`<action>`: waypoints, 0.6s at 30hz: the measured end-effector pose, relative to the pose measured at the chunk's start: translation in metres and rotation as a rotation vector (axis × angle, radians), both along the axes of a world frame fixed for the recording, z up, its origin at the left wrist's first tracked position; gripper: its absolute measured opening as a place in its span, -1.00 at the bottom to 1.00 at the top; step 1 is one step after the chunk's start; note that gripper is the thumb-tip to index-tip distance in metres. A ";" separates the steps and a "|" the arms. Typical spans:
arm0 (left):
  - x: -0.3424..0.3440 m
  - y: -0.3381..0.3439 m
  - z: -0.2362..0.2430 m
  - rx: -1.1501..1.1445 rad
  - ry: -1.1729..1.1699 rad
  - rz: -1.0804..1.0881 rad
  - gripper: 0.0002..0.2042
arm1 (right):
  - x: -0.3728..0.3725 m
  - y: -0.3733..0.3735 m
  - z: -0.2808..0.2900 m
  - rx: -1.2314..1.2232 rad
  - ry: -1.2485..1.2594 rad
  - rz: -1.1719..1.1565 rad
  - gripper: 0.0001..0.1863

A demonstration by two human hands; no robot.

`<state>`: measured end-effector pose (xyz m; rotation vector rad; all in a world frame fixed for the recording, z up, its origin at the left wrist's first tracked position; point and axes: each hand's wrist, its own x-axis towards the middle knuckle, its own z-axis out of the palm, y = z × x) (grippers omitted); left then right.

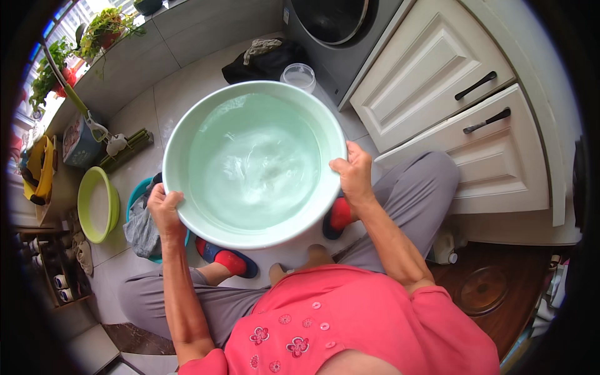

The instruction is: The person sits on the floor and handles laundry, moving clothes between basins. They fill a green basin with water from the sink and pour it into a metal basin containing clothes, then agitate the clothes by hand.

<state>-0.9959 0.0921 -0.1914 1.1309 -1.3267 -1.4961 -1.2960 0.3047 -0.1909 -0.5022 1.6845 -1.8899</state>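
Note:
A large pale green basin (pixel 187 134) with swirling, slightly cloudy water in it is lifted in front of me, above my knees. My left hand (pixel 164 209) grips its rim at the lower left. My right hand (pixel 352 172) grips the rim at the right side. I am sitting in grey trousers and a pink top, with red and blue slippers (pixel 228 257) on the tiled floor below the basin.
A lime green basin (pixel 97 206) and a blue basin with grey cloth (pixel 142 231) lie at my left. White cabinet drawers (pixel 465 131) stand at the right, a washing machine (pixel 334 28) ahead with a dark cloth (pixel 262 62) and clear lid (pixel 299 76).

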 end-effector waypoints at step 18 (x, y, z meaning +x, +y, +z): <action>0.052 0.031 -0.040 0.206 -0.272 -0.051 -0.86 | 0.046 0.053 -0.084 0.315 -0.215 0.046 -0.69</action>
